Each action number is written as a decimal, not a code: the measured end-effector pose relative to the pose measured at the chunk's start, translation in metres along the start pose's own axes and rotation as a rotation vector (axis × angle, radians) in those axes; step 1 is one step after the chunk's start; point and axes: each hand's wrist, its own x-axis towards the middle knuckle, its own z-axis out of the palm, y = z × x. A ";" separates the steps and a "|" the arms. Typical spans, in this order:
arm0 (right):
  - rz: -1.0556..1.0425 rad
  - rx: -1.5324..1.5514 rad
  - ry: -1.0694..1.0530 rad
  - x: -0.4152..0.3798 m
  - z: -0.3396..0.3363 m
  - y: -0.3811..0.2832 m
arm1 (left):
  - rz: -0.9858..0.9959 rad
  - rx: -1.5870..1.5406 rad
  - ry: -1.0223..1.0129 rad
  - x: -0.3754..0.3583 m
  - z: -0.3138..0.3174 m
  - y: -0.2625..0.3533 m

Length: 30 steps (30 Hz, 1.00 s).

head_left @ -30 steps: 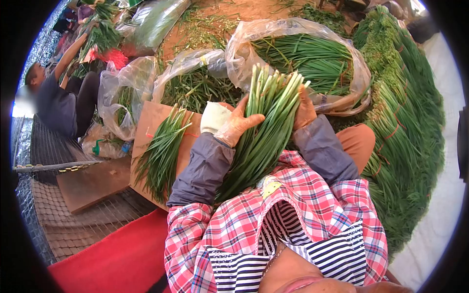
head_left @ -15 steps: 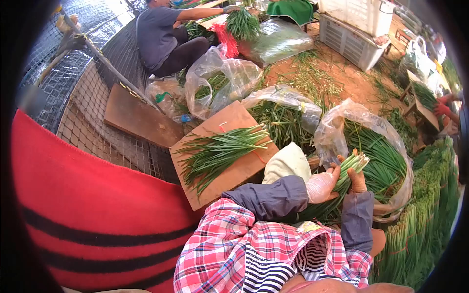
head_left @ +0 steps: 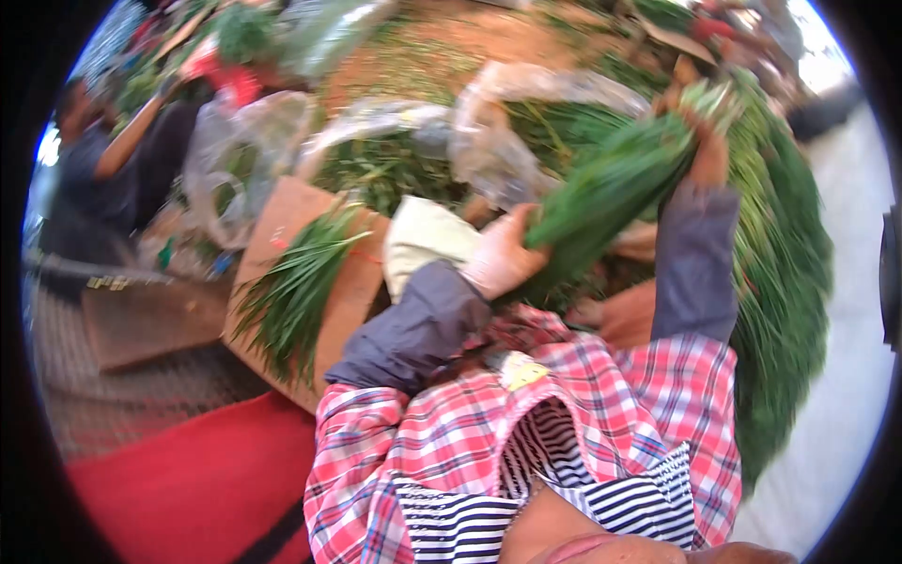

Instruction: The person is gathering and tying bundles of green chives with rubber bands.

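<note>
Grips a green bundle (head_left: 606, 188) aslant, clamping its leafy part with the left hand (head_left: 507, 252) and near its pale ends with the right hand (head_left: 707, 141), probably to check splaying. Note, leftward, a bunch (head_left: 305, 291) on a board (head_left: 267, 211), apparently kept separate; rightward, a big stack (head_left: 789, 254), seemingly within reach.

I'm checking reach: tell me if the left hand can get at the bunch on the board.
Probably not now: the left hand seems busy with the raised bunch, though the bunch on the board lies uncovered.
</note>
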 end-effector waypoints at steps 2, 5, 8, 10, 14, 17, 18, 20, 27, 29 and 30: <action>-0.053 -0.008 -0.084 0.020 0.006 -0.072 | 0.018 -0.214 0.044 0.013 0.020 -0.039; -0.124 -0.191 -0.029 0.034 -0.008 -0.138 | -0.533 -0.230 -0.342 0.011 0.032 -0.069; -0.221 -0.271 0.014 0.055 -0.033 -0.169 | -0.539 -0.209 -0.425 0.016 0.040 -0.095; -0.161 -0.250 -0.031 0.046 -0.044 -0.178 | -0.505 -0.186 -0.320 0.023 0.031 -0.084; -0.170 -0.378 0.011 0.028 -0.039 -0.192 | 0.033 0.453 -0.042 0.043 -0.029 -0.031; -0.099 -0.557 -0.032 -0.003 0.004 -0.162 | 0.273 0.176 0.240 0.058 -0.072 0.045; -0.033 -0.476 -0.173 -0.019 0.031 -0.142 | 0.377 -0.098 0.250 0.060 -0.081 0.072; 0.077 -0.566 -0.382 -0.024 0.054 -0.107 | 0.385 -0.476 0.110 0.056 -0.083 0.118; 0.466 0.005 -0.514 -0.062 0.127 0.076 | 0.238 -1.044 0.023 0.023 -0.072 0.051; 0.392 -0.042 -0.497 -0.074 0.150 0.122 | 0.184 -1.031 0.174 0.004 -0.087 0.013; 0.346 -0.059 -0.493 -0.079 0.159 0.141 | 0.129 -1.033 0.231 -0.008 -0.094 -0.001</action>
